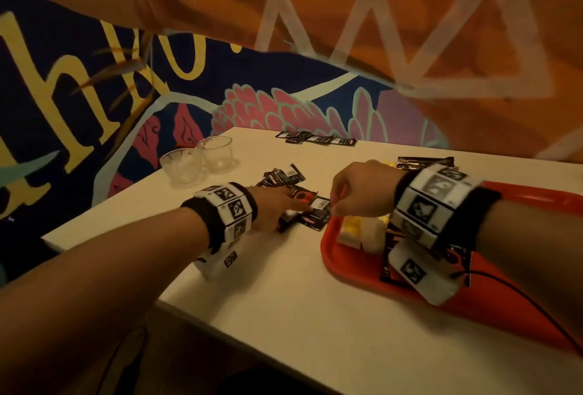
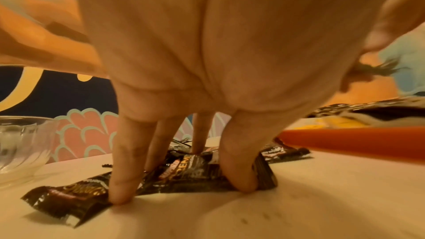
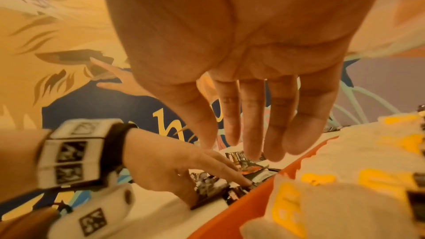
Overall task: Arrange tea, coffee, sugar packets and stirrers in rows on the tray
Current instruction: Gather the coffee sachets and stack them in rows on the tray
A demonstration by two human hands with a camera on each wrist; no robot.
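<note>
1. Slippage is your first risk: your left hand lies fingers-out and flat on a loose heap of dark coffee sachets on the table, pressing rather than gripping. Glossy foil slides on a smooth top, so a push could fan the heap out instead of gathering it.

2. Your right hand hovers above the heap's tray-side edge, fingers relaxed and slightly spread, holding nothing. Two hands on one pile may knock sachets under the tray lip or drag several up at once.

3. The two glass cups stand near your left forearm, beyond the heap. A careless sweep outward could tip them.

4. The red tray sits just right of the heap, its raised plastic rim almost touching the nearest sachets. White-and-yellow packets and a few dark sachets already lie in it, but your right wrist hides most of them, so I cannot tell whether they are in rows. A sachet dropped in from above could disturb them.

5. More dark sachets lie flat at the table's far edge, well apart. No stirrers are identifiable.
</note>
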